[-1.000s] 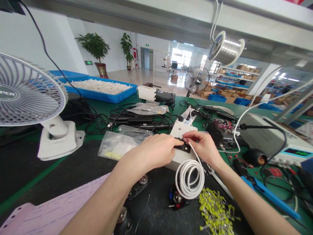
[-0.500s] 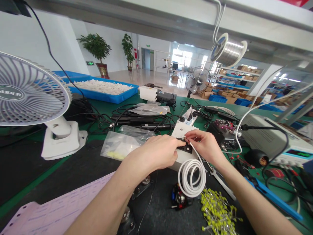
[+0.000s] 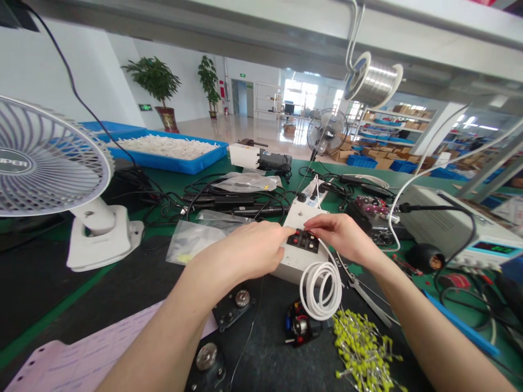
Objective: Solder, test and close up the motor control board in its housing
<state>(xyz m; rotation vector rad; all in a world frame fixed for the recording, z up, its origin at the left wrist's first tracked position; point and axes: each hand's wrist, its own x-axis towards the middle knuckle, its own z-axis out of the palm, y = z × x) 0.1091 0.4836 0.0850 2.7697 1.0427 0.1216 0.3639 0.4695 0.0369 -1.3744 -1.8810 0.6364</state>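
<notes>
My left hand (image 3: 259, 247) lies over the left side of a white box (image 3: 292, 264). Its index finger stretches to the edge of a black terminal panel (image 3: 303, 239) with red tabs; the other fingers curl below, and nothing shows in them. Just past the panel, my right hand (image 3: 337, 231) is pinched closed on the end of a white cable (image 3: 322, 291). The wire tips at the fingertips are too small to make out. The rest of the cable hangs in a loose coil against the near side of the box.
Yellow-headed small parts (image 3: 362, 348) are heaped at the front, beside a small black device (image 3: 300, 324). Round metal-and-black parts (image 3: 206, 356) lie on the mat. A white fan (image 3: 98, 234) stands left, a power supply (image 3: 461, 223) right. A solder spool (image 3: 373, 81) hangs overhead.
The left index finger has drawn back leftward, uncovering the panel and its red tabs. My right hand stays pinched near the panel's far edge. The view has shifted slightly.
</notes>
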